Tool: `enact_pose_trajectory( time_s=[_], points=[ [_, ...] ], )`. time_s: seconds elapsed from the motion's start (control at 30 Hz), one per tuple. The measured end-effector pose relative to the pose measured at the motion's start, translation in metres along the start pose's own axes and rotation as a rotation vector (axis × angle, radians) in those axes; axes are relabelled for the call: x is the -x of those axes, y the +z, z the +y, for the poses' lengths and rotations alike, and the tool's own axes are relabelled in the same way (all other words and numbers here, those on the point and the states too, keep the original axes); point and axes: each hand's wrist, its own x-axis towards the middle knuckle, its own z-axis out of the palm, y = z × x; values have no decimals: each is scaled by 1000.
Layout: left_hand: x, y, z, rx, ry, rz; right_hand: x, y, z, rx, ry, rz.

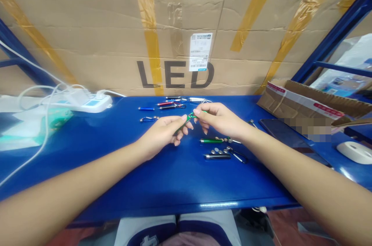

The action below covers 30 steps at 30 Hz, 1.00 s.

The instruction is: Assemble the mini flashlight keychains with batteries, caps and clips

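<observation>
My left hand is closed around a slim green keychain flashlight, most of it hidden by the fingers. Pinched in my right hand is the green carabiner clip at the flashlight's end. Both hands meet above the middle of the table. Below my right hand lie a green tube and a black tube, with several button cells and a black carabiner clip beside them. Behind the hands are a blue tube and a red flashlight.
The blue table backs onto a large cardboard box. A white power strip with cables stands at left. On the right are an open carton, a dark phone and a white computer mouse.
</observation>
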Motion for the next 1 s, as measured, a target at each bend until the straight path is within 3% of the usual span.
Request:
enact_pose_trajectory(
  time_s=[0.27,0.57,1.0],
  points=[
    [2,1,-2,208,-99,-71,0,6,-1,-1,90,-104],
    [5,2,2,358,-191,-151,6,5,0,257,-172,-119],
    [7,5,-2,-18,-25,-52,7,10,-5,209,-114,-62]
  ],
)
